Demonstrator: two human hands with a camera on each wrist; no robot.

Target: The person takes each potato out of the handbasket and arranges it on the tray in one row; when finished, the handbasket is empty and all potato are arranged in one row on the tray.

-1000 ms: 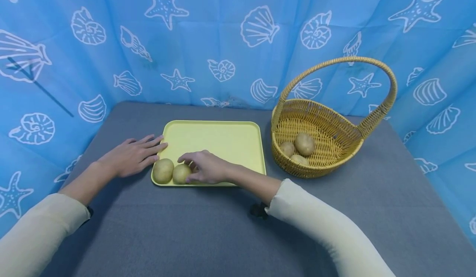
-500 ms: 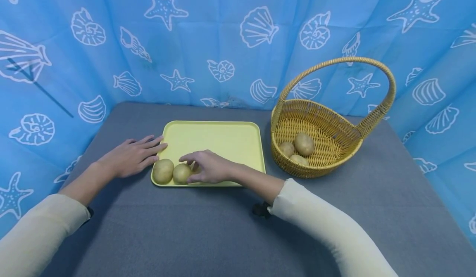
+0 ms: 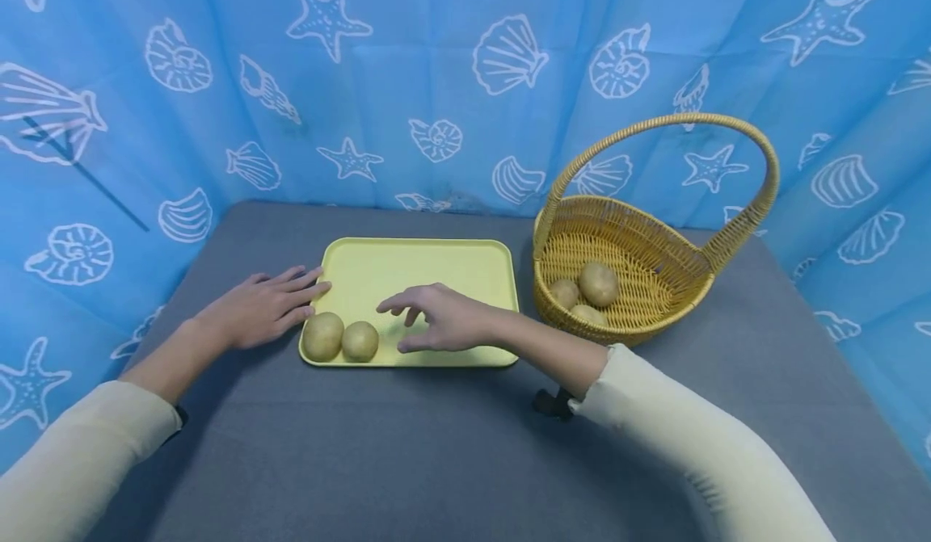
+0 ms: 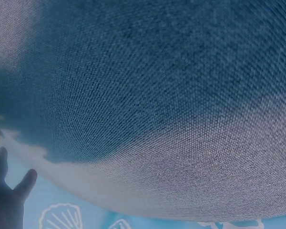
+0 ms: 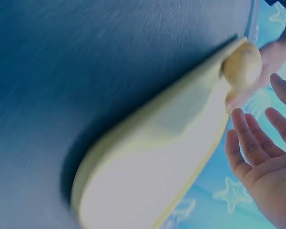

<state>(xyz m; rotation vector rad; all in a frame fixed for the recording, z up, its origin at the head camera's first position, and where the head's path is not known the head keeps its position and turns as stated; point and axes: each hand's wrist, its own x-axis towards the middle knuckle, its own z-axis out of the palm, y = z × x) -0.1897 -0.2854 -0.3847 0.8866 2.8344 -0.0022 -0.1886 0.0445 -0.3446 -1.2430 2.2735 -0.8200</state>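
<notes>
Two round, pale brown potatoes sit side by side in the near left corner of a yellow tray [image 3: 418, 271]: a larger one [image 3: 323, 337] at the corner and a smaller one [image 3: 360, 342] to its right. My left hand [image 3: 263, 309] rests with spread fingers at the tray's left edge, its fingertips on the rim. Over the tray, right of the smaller potato and apart from it, my right hand [image 3: 447, 320] hangs with fingers loosely bent and nothing in them. The right wrist view shows that hand [image 5: 267, 162] empty too.
To the right of the tray stands a wicker basket [image 3: 647, 308] with a tall arched handle [image 3: 672, 119] and several potatoes [image 3: 599, 284] inside. A grey cloth [image 3: 436, 453] covers the table. Behind it hangs a blue curtain [image 3: 407, 81] with shell and starfish prints.
My right hand has let go of the smaller potato and moved right, away from it. The potatoes and my left hand have stayed where they were.
</notes>
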